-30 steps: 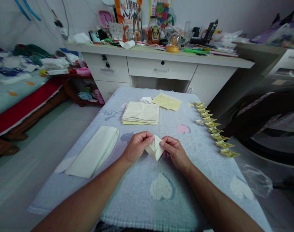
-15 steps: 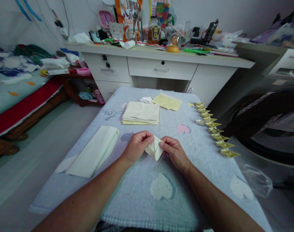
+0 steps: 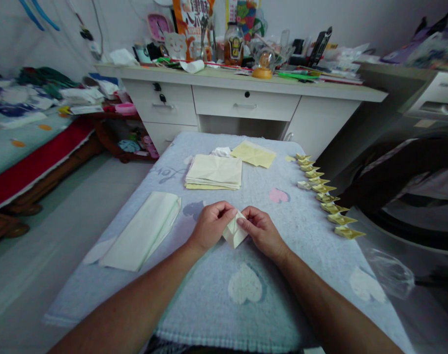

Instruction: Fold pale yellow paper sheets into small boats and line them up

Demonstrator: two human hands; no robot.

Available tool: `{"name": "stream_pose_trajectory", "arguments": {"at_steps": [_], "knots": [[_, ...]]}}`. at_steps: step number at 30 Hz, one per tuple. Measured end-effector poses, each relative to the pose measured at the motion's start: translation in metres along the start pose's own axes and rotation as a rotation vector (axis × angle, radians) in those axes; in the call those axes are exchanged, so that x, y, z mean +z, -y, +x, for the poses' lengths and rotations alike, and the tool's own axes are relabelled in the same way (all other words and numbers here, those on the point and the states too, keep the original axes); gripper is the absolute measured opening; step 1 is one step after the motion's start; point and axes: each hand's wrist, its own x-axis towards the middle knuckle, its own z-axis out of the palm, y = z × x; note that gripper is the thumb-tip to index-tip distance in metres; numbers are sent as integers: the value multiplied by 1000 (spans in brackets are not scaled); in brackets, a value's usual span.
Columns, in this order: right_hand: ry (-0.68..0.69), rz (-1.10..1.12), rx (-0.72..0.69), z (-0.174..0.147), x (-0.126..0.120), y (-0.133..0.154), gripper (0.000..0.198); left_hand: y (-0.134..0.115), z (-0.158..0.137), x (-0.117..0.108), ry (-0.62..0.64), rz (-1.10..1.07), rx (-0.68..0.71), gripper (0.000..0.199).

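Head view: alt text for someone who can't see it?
Left hand and right hand pinch a folded cream paper over a blue cloth. A paper stack lies beyond, a pale folded bundle at left, a row of small, mostly yellow paper shapes at right.

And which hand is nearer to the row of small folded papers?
Right. The right hand is to the left of the row; the left hand is farther left, beyond the right one.

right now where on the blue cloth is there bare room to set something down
The blue cloth is bare between the right hand and the row of folded paper pieces, and around the pale heart print between the forearms. Crowded: the far middle, with the paper stack and yellow paper close together.
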Motion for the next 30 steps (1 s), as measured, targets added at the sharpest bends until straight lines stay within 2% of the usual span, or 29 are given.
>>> {"name": "stream_pose_trajectory", "arguments": {"at_steps": [7,14,24,30], "knots": [[4,26,35,-1,0,1,32,4,1,0,46,-148,-96,30],[-2,25,24,-1,-2,-2,32,1,1,0,101,-169,-60,28],[47,-4,30,-1,0,1,33,0,0,0,74,-127,-13,23],[53,-49,6,-2,0,3,35,1,1,-1,64,-102,-33,24]]}}
